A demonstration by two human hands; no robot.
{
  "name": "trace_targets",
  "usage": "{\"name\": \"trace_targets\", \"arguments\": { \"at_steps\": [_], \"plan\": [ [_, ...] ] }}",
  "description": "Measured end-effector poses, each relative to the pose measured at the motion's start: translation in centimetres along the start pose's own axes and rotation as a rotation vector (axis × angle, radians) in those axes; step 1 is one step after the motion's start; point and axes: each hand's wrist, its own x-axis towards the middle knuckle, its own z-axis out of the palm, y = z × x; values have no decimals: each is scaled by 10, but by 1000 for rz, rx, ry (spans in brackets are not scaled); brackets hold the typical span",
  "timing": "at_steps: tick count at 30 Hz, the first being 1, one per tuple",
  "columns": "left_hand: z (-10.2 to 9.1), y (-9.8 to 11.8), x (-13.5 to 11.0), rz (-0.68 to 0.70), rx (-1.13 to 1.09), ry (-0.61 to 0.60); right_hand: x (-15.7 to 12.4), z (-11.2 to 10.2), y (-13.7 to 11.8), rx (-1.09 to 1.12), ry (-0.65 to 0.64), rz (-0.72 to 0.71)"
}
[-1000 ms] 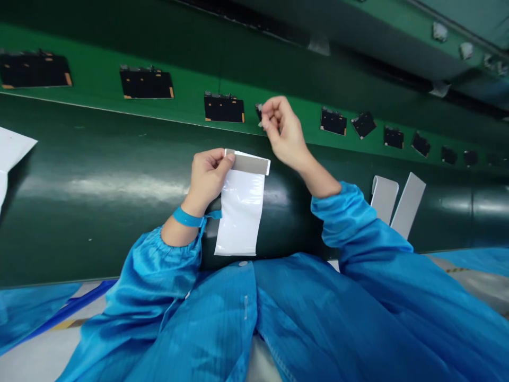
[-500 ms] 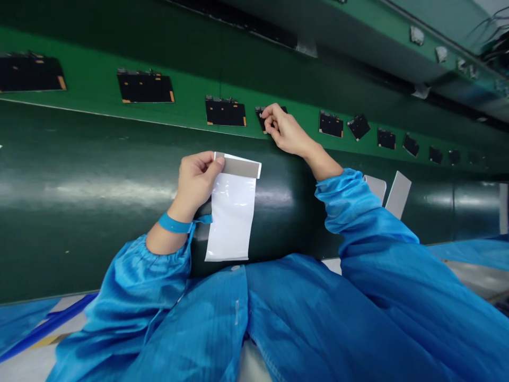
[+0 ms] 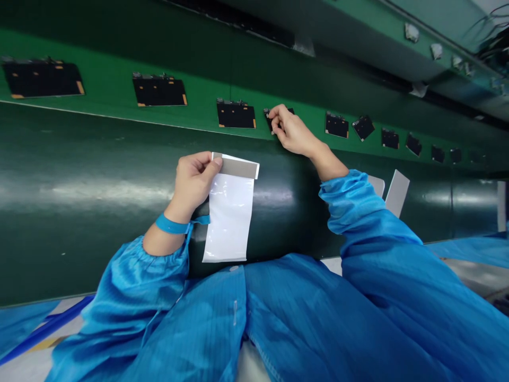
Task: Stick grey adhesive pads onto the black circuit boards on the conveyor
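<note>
My left hand [image 3: 194,181] pinches the upper left corner of a white glossy sheet [image 3: 229,220] with a grey strip along its top. The sheet hangs down over the dark green bench in front of my body. Up on the bright green belt, my right hand [image 3: 293,130] is closed over a black flat board [image 3: 269,119], thumb and fingertips drawn together at it. Most of that board is hidden behind the hand, and whatever the fingertips hold is too small to make out. Just left of it lies another black board [image 3: 236,114] with orange patches.
More black boards [image 3: 159,91] lie in a row along the green belt [image 3: 107,82], on both sides. Two white plates [image 3: 397,193] stand past my right forearm on the dark green bench [image 3: 99,239]. A dark-edged ledge [image 3: 238,24] runs above the belt.
The boards on the belt have shifted to the right, and my right hand has moved a little right along with its board. My left hand holds the sheet nearly still, slightly further left.
</note>
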Motion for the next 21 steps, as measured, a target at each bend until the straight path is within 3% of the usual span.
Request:
{"name": "trace_targets", "arguments": {
  "at_steps": [6, 10, 14, 18, 21],
  "plan": [
    [-1, -1, 0, -5, 12, 5, -3, -4, 15, -67, -33, -12],
    [-1, 0, -1, -27, 54, 12, -5, 4, 34, -132, -5, -109],
    [-1, 0, -1, -55, 71, 20, -13, 1, 46, -266, 67, -84],
    [-1, 0, -1, -57, 65, 13, -13, -14, 35, -383, 229, -29],
    [-1, 0, -1, -59, 62, 7, 5, -10, 16, -253, 223, -50]
  ]
}}
